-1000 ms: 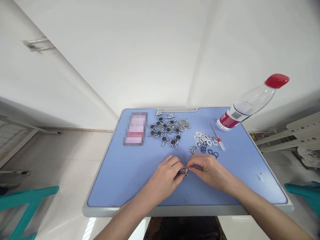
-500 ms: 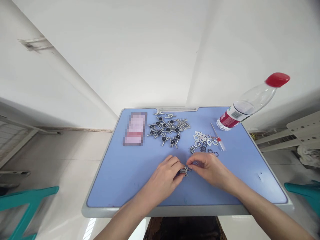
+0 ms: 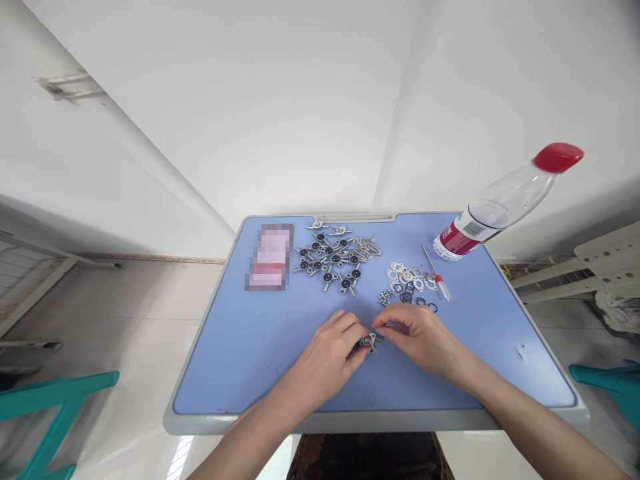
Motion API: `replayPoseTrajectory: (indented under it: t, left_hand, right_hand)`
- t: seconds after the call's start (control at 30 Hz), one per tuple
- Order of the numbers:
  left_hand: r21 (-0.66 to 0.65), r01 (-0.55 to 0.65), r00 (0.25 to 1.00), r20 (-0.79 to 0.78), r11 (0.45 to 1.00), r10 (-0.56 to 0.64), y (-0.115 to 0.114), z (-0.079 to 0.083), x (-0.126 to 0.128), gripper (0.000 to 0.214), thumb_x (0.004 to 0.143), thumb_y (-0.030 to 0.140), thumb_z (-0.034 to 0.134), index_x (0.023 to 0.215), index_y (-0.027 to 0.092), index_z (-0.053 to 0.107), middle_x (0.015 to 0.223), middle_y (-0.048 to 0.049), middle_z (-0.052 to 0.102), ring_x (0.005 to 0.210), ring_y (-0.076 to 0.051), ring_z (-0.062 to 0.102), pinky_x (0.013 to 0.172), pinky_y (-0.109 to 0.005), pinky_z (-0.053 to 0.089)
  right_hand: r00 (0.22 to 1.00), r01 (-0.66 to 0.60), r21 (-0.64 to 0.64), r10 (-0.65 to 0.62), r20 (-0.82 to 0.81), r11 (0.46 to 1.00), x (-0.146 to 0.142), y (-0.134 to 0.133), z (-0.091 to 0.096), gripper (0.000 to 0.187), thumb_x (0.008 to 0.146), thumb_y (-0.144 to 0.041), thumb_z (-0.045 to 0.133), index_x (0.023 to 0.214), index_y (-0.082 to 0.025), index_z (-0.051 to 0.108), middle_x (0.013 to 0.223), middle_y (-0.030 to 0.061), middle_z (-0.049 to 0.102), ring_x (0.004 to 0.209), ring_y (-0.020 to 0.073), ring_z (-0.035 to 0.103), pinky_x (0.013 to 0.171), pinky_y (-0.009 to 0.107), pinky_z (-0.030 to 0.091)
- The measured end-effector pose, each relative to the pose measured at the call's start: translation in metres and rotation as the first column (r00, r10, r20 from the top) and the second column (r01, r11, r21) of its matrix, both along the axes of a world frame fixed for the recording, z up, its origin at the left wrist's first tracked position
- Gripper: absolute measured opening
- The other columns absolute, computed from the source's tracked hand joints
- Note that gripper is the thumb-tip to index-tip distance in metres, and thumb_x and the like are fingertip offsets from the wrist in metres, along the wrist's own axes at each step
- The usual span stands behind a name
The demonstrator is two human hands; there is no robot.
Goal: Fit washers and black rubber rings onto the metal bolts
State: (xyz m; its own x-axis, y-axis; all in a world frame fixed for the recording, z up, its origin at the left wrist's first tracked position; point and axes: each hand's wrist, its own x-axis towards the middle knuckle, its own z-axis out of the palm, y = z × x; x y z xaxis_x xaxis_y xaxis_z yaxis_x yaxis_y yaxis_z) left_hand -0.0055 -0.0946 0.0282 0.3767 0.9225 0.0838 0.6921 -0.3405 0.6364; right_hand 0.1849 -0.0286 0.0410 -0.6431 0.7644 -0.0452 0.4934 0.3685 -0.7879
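Note:
My left hand and my right hand meet low on the blue table, with their fingertips on a small metal fitting. This fitting has arms and a dark centre, and my fingers partly hide it. Beyond my hands lies a pile of similar three-armed metal fittings with black centres, beside a bunch of small screws. Nearest my right hand are small nuts, black rings and flat metal plates.
A thin red-handled screwdriver and a clear plastic bottle with a red cap stand out at the far right. A blurred pink packet lies at the far left. The blue table has a grey rim.
The small fitting has turned slightly between my fingers, with one arm now pointing right. My hands have shifted only a little, and the piles on the table have not moved.

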Motion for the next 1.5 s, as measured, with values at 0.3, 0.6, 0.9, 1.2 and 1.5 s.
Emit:
replayPoseTrajectory:
  t: [0.3, 0.6, 0.9, 1.2, 1.5]
  left_hand:
    - [-0.022, -0.002, 1.000, -0.019, 1.000, 0.002, 0.001, 0.002, 0.000, 0.010, 0.088, 0.012, 0.059, 0.095, 0.019, 0.060, 0.092, -0.0020, 0.059, 0.092, -0.019, 0.054, 0.077, -0.031, 0.049]
    - [-0.020, -0.003, 1.000, -0.016, 1.000, 0.003, 0.000, 0.003, 0.001, 0.007, 0.089, 0.013, 0.058, 0.092, 0.019, 0.060, 0.091, -0.0014, 0.059, 0.091, -0.018, 0.054, 0.076, -0.030, 0.048]
    - [-0.008, -0.004, 1.000, -0.005, 1.000, 0.004, 0.000, 0.001, 0.000, 0.008, 0.089, 0.014, 0.059, 0.094, 0.019, 0.061, 0.090, -0.0017, 0.059, 0.090, -0.018, 0.054, 0.075, -0.031, 0.049]
    - [-0.004, -0.003, 1.000, -0.008, 1.000, 0.003, 0.000, 0.000, 0.001, 0.006, 0.089, 0.014, 0.059, 0.092, 0.019, 0.061, 0.090, -0.0022, 0.058, 0.089, -0.019, 0.053, 0.075, -0.031, 0.048]
    - [0.006, 0.000, 1.000, -0.008, 1.000, 0.000, 0.000, 0.001, 0.000, 0.007, 0.090, 0.014, 0.057, 0.093, 0.019, 0.061, 0.089, -0.0021, 0.057, 0.088, -0.019, 0.053, 0.072, -0.031, 0.048]
  right_hand:
    - [1.000, -0.005, 0.009, 0.006, -0.016, 1.000, 0.000, -0.003, 0.001, 0.021, 0.084, -0.010, 0.053, 0.086, -0.021, 0.071, 0.080, -0.0001, 0.070, 0.070, 0.0126, 0.062, 0.063, 0.023, 0.046]
    - [0.998, -0.011, 0.006, 0.012, -0.056, 1.000, 0.001, -0.003, 0.000, 0.016, 0.086, -0.013, 0.057, 0.080, -0.022, 0.070, 0.079, 0.0004, 0.067, 0.071, 0.0129, 0.060, 0.065, 0.024, 0.046]
    - [0.998, -0.059, 0.121, 0.061, -0.015, 0.991, 0.003, -0.005, -0.009, 0.022, 0.086, -0.011, 0.052, 0.084, -0.021, 0.072, 0.082, 0.0027, 0.068, 0.069, 0.0132, 0.062, 0.063, 0.024, 0.048]
    - [0.997, -0.081, 0.189, 0.076, 0.032, 0.979, 0.004, -0.010, -0.011, 0.026, 0.086, -0.007, 0.051, 0.088, -0.022, 0.073, 0.085, 0.0027, 0.069, 0.071, 0.0144, 0.064, 0.063, 0.025, 0.049]
    - [0.996, -0.086, 0.205, 0.078, 0.048, 0.975, 0.003, -0.011, -0.008, 0.022, 0.088, -0.010, 0.053, 0.087, -0.022, 0.072, 0.084, 0.0032, 0.069, 0.069, 0.0145, 0.065, 0.063, 0.025, 0.050]
